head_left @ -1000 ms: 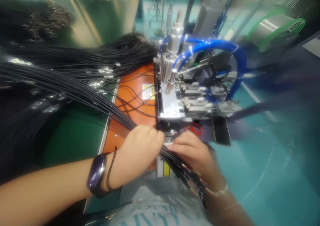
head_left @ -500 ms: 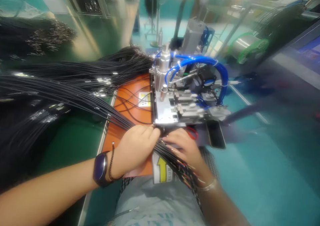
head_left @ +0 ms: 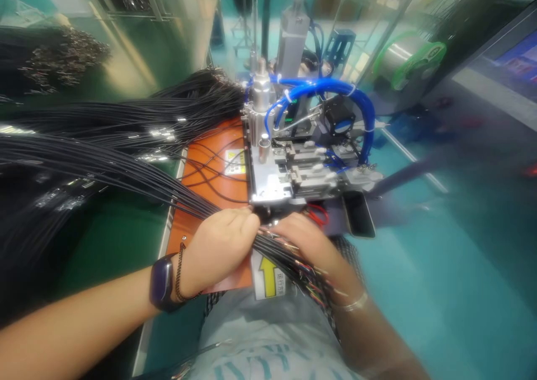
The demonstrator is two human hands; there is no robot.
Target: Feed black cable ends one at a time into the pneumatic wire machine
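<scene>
A bundle of black cables (head_left: 191, 199) runs from the left across the orange table to my body. My left hand (head_left: 224, 240) is closed round it near the table's front edge. Just right of it, my right hand (head_left: 304, 240) bends over the stripped, coloured wire ends (head_left: 312, 285); its fingertips are near the bundle, and whether they pinch a wire is too blurred to tell. Directly beyond both hands stands a metal machine (head_left: 271, 184) with blue tubes (head_left: 331, 85).
More black cables (head_left: 176, 106) lie at the left on the orange table (head_left: 213, 187). A dark phone-like slab (head_left: 358, 214) sits at the machine's front right. A green-rimmed spool (head_left: 405, 61) stands farther right. A label with a yellow arrow (head_left: 268, 276) is below the hands.
The whole view has shifted slightly, so the machine and table appear farther left and higher. My left hand still grips the bundle; my right hand has turned a little over the wire ends.
</scene>
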